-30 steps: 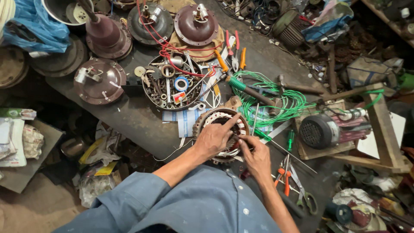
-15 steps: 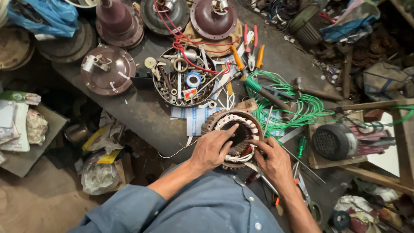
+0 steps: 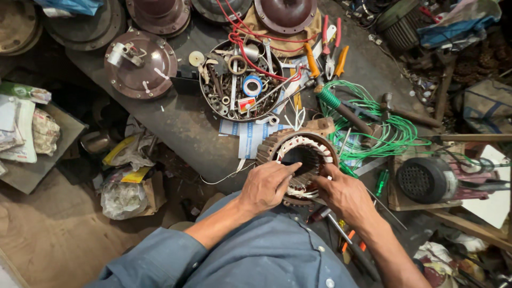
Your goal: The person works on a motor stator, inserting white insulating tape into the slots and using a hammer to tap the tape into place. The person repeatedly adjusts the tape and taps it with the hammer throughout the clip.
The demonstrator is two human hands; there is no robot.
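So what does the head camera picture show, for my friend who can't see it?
Two hands, the left hand and right hand, rest on a round motor stator with pale windings at the edge of a dark workbench. Behind it sit a round tray of small parts, green wire, pliers and brown motor covers.

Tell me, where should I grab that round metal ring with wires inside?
Probably grip the motor ring by its ribbed outer rim, both hands from opposite sides. The wire coils lining its hole look delicate, and the left hand and right hand already rest there.
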